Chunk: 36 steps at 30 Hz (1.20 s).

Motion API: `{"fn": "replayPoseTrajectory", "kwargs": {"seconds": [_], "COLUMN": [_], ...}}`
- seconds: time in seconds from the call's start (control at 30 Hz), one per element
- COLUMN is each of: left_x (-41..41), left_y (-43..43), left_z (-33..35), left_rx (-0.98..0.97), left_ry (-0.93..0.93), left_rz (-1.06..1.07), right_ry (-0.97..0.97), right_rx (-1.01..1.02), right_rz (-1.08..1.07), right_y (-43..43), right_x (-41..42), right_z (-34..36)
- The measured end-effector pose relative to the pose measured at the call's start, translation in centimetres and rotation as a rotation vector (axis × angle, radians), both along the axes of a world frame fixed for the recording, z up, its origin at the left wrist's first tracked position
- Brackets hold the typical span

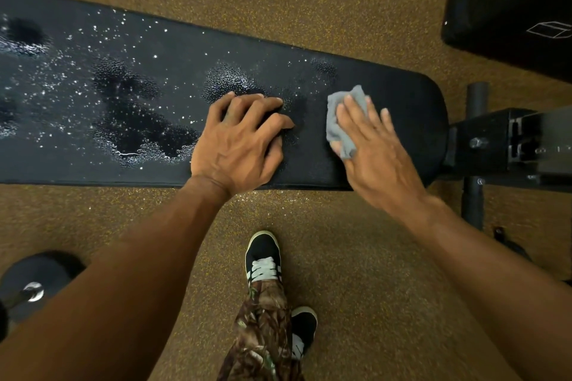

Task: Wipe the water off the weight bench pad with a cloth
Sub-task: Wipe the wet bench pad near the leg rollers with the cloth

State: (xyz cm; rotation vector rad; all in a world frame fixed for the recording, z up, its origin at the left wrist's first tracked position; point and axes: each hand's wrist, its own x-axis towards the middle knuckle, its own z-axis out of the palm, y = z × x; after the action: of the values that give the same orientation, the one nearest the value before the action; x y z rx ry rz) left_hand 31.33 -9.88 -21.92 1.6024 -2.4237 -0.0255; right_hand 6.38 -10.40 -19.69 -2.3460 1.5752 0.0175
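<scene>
Two hands are laid on the wet bench pad point(402, 102): a grey cloth point(340, 111) is pressed under the flat right hand point(371, 145); the left hand point(241, 142) is rested open, empty.

Right hand point(371, 145) pressing grey cloth point(343, 120) on black bench pad point(185, 71), left hand point(241, 139) resting beside, water droplets point(123, 96) left

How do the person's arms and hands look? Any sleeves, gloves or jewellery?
Both forearms are bare; no sleeve shows. The left hand and the right hand have no glove, ring or watch. Veins stand out on the left hand's back.
</scene>
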Motion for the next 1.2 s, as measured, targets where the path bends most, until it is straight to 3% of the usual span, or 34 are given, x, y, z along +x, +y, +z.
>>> {"fn": "replayPoseTrajectory", "kwargs": {"seconds": [0.1, 0.17, 0.33, 0.53, 0.73, 1.0, 1.13, 1.2], "left_x": [-0.1, -0.1, 0.0, -0.1, 0.0, -0.1, 0.0, 0.4], "left_y": [0.1, 0.1, 0.1, 0.1, 0.0, -0.2, -0.7, -1.4], "left_z": [0.0, -0.1, 0.1, 0.0, 0.0, 0.1, 0.4, 0.8], "left_rx": [-0.004, -0.002, 0.007, 0.003, 0.008, 0.012, 0.036, 0.042], "left_ry": [0.002, -0.001, 0.003, 0.007, 0.014, 0.013, 0.028, 0.042], "left_rz": [0.0, -0.001, -0.003, 0.0, -0.004, 0.002, -0.005, 0.019], "right_ry": [-0.093, -0.113, 0.043, -0.089, -0.008, -0.113, 0.008, 0.031], "right_rx": [0.008, -0.003, -0.025, -0.032, -0.029, -0.008, 0.015, 0.026], "right_rz": [-0.1, -0.044, 0.133, -0.05, 0.176, -0.057, 0.12, 0.085], "right_y": [-1.7, -1.2, 0.0, -2.2, -0.1, -2.3, -0.5, -1.5], "right_x": [3.4, 4.3, -0.8, 3.9, 0.8, 4.9, 1.2, 0.0], "right_z": [0.0, 0.0, -0.2, 0.0, 0.0, -0.2, 0.3, 0.4]}}
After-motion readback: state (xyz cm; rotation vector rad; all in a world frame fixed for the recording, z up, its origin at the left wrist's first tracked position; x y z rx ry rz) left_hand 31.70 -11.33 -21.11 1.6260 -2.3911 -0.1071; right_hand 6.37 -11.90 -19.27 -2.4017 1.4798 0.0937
